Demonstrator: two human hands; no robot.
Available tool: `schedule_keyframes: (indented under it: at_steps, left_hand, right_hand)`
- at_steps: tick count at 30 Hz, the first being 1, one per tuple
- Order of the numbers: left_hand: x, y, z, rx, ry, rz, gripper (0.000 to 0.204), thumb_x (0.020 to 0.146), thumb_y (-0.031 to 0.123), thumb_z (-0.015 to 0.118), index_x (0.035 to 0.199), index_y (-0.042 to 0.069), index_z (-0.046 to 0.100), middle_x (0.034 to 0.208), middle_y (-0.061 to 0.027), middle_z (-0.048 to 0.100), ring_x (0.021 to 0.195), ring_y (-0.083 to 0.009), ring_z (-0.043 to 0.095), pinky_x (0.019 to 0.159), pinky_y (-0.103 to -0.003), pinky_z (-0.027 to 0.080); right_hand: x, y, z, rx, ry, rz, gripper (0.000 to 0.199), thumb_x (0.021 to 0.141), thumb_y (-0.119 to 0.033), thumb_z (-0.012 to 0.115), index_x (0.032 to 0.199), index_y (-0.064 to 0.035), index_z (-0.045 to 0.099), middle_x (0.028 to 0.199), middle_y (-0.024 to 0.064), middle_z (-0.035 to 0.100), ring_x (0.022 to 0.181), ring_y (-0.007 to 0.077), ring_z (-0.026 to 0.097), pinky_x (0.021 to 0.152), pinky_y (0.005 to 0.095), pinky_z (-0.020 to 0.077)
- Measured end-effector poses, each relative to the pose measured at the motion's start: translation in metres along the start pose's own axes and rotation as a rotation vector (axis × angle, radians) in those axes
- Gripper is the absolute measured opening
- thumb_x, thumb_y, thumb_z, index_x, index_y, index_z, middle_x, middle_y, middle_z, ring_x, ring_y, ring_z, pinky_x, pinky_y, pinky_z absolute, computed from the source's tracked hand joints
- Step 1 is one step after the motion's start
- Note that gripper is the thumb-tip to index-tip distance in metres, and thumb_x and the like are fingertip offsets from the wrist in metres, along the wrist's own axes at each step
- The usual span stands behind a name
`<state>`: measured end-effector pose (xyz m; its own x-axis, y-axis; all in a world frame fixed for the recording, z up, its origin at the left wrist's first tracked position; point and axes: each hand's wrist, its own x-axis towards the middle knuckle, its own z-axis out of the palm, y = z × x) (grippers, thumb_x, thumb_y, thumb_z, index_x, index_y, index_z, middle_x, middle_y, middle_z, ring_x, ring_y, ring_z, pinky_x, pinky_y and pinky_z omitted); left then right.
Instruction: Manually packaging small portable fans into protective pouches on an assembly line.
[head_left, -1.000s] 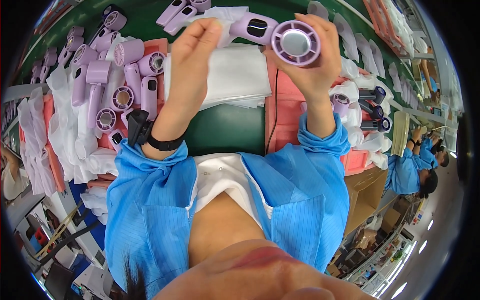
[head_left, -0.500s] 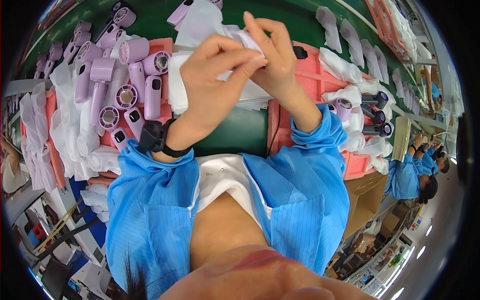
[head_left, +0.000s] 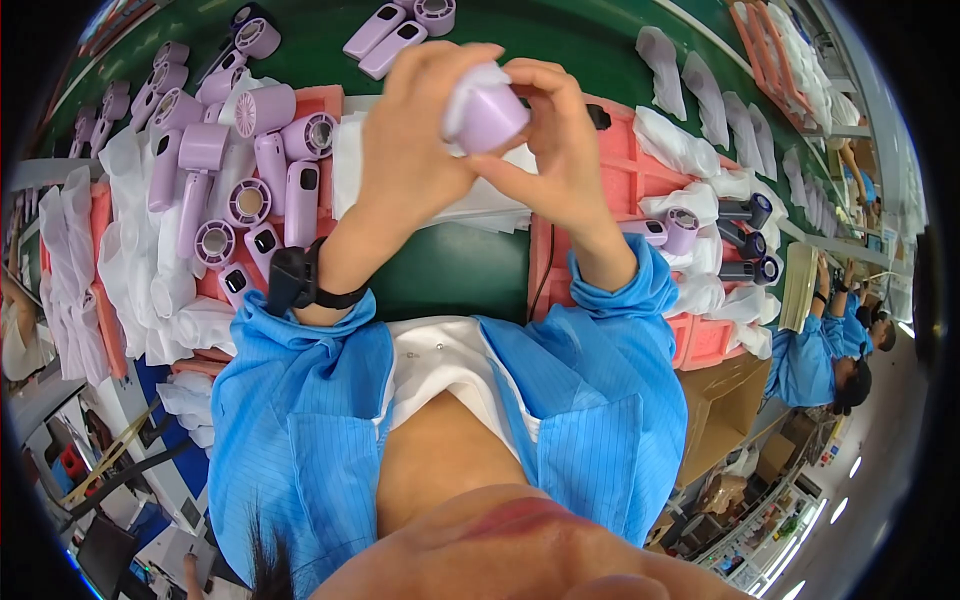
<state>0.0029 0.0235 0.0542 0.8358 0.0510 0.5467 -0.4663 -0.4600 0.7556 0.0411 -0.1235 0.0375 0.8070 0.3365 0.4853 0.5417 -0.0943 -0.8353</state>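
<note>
A lilac handheld fan (head_left: 494,120) is raised over the bench between my hands, its round head tilted up toward me and slightly blurred. White wrapping (head_left: 466,92) shows along the far left side of the fan's head. My left hand (head_left: 412,145) wraps around the fan from the left, with a black band on its wrist. From the right, my right hand (head_left: 560,150) curls about the head, its thumb beneath and fingers at the rim. The fan's handle is hidden behind my left hand. Below lies a stack of white sheets (head_left: 487,205).
Several lilac fans (head_left: 270,165) crowd a pink tray (head_left: 325,103) on the left, beside white sleeves (head_left: 140,250). Another pink tray (head_left: 620,150) on the right holds wrapped fans and dark fans (head_left: 740,240). More lilac fans (head_left: 392,48) lie on the green bench (head_left: 560,25). Co-workers in blue sit far right.
The fan's lilac head now shows between my hands, where white wrapping was pinched before. My right hand has opened out around it. Lilac fans behind my hands have come into view.
</note>
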Motion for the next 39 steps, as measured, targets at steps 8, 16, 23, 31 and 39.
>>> schedule_keyframes:
  at_steps: [8,16,23,31,39]
  left_hand:
    - [0.008,-0.017,-0.026,-0.613,-0.125,0.143,0.053,0.066,0.014,0.083,0.114,0.011,0.06,0.12,-0.0102,0.053,0.105,-0.0221,0.055,0.089,-0.032,0.043]
    - [-0.006,-0.011,0.007,-0.274,0.308,0.113,0.03,0.071,0.016,0.082,0.096,0.007,0.066,0.121,-0.0085,0.053,0.103,-0.0176,0.053,0.086,-0.028,0.042]
    - [0.0,-0.026,-0.026,-0.194,0.294,-0.187,0.019,0.075,0.013,0.078,0.089,0.006,0.067,0.113,-0.0063,0.058,0.091,-0.0125,0.057,0.08,-0.026,0.042]
    - [-0.009,-0.057,0.02,-0.005,-0.147,-0.149,0.019,0.077,0.018,0.075,0.09,0.008,0.066,0.092,-0.0057,0.062,0.077,-0.0168,0.059,0.068,-0.03,0.045]
    - [-0.049,-0.06,0.063,0.421,-0.319,-0.019,0.019,0.075,0.023,0.075,0.084,0.009,0.064,0.084,-0.0085,0.06,0.077,-0.0279,0.06,0.067,-0.038,0.047]
  right_hand:
    - [0.004,0.018,-0.016,-0.112,-0.364,-0.335,0.054,0.061,-0.009,0.08,0.105,0.0,0.051,0.094,0.0127,0.058,0.088,0.0246,0.062,0.068,0.0332,0.0511]
    - [-0.003,0.013,0.0,-0.714,0.092,-0.179,0.044,0.066,-0.005,0.074,0.106,0.001,0.057,0.09,0.0197,0.062,0.084,0.0373,0.063,0.07,0.0355,0.0503]
    - [-0.005,-0.004,-0.02,-0.128,-0.325,0.094,0.032,0.076,-0.015,0.072,0.102,-0.0002,0.06,0.085,0.014,0.065,0.08,0.0273,0.064,0.067,0.0322,0.0496]
    - [0.074,0.169,-0.102,-0.636,0.056,0.234,0.045,0.072,-0.021,0.071,0.109,0.0021,0.06,0.099,0.017,0.067,0.09,0.0304,0.066,0.079,0.0381,0.0508]
    - [0.079,0.115,-0.159,-1.072,-0.203,0.334,0.05,0.073,-0.024,0.071,0.114,0.0019,0.059,0.108,0.0222,0.064,0.102,0.0343,0.062,0.087,0.038,0.0489]
